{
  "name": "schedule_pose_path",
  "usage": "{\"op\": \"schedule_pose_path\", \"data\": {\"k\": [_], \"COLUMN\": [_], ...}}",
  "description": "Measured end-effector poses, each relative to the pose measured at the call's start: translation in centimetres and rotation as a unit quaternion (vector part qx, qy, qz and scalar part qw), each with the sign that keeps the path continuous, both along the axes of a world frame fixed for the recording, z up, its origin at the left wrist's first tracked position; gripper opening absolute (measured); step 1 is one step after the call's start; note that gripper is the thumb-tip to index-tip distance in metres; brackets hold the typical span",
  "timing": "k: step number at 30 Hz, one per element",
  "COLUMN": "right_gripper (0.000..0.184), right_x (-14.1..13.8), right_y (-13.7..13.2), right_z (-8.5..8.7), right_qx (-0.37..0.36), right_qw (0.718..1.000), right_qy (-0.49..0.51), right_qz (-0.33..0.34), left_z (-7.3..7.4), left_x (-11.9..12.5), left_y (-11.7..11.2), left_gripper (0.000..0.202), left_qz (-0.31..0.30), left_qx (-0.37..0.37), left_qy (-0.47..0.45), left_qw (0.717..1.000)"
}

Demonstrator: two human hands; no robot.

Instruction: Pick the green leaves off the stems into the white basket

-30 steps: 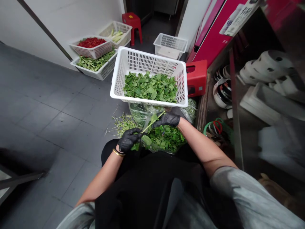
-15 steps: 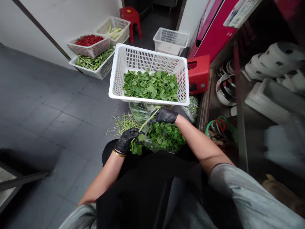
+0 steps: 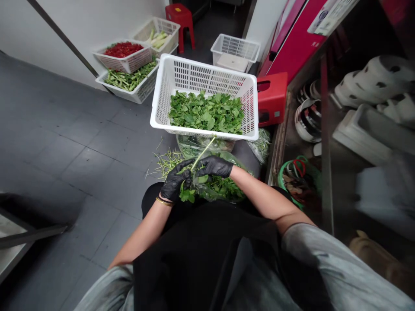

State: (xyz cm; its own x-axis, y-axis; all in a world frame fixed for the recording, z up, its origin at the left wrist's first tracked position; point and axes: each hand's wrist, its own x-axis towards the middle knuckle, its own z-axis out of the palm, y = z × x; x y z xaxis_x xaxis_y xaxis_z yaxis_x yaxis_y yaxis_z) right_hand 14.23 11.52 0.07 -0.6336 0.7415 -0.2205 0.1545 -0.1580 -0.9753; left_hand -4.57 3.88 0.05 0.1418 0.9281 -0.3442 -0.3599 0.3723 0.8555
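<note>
My left hand (image 3: 176,180), in a black glove, is closed around a leafy green stalk (image 3: 205,150). The bare stem points up and away, while its leaves hang below my fingers. My right hand (image 3: 214,166), gloved too, pinches the same stalk just beside the left one. Under my right hand lies an open plastic bag of leafy greens (image 3: 223,186), partly hidden by it. Beyond both hands stands a white slotted basket (image 3: 207,77) holding picked green leaves (image 3: 207,113). Left of the bag, a heap of thin cut stems (image 3: 168,162) rests on the floor.
At the back left are stacked baskets of red chillies (image 3: 123,49), cut green vegetables (image 3: 129,77) and pale stalks (image 3: 158,39). A red stool (image 3: 180,21) stands behind them. Another red stool (image 3: 274,97) lies right of the basket. Metal shelving (image 3: 329,172) borders my right side.
My right hand has moved down the stalk toward my left hand, uncovering the stem's upper end. The camera view has shifted slightly.
</note>
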Motion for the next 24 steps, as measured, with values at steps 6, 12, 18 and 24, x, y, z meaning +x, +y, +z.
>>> {"op": "schedule_pose_path", "data": {"k": [6,12,18,24], "right_gripper": [0.035,0.042,0.033,0.029], "right_x": [2.4,-1.2,2.9,7.0], "right_y": [-0.2,-3.4,-3.3,-1.1], "right_z": [1.1,2.0,3.0,1.2], "right_qx": [-0.026,0.045,-0.011,-0.137], "right_qw": [0.99,0.997,0.999,0.894], "right_qy": [0.025,0.062,0.023,0.16], "right_qz": [-0.138,0.022,0.034,-0.395], "left_z": [0.9,0.8,2.0,2.3], "left_x": [-0.4,1.9,0.3,-0.7], "left_y": [-1.1,-1.8,-3.4,-4.2], "left_gripper": [0.063,0.058,0.056,0.023], "left_qz": [-0.011,-0.033,-0.067,-0.049], "left_qx": [-0.01,-0.013,-0.026,-0.026], "left_qy": [-0.14,-0.114,0.04,-0.089], "left_qw": [0.99,0.993,0.997,0.995]}}
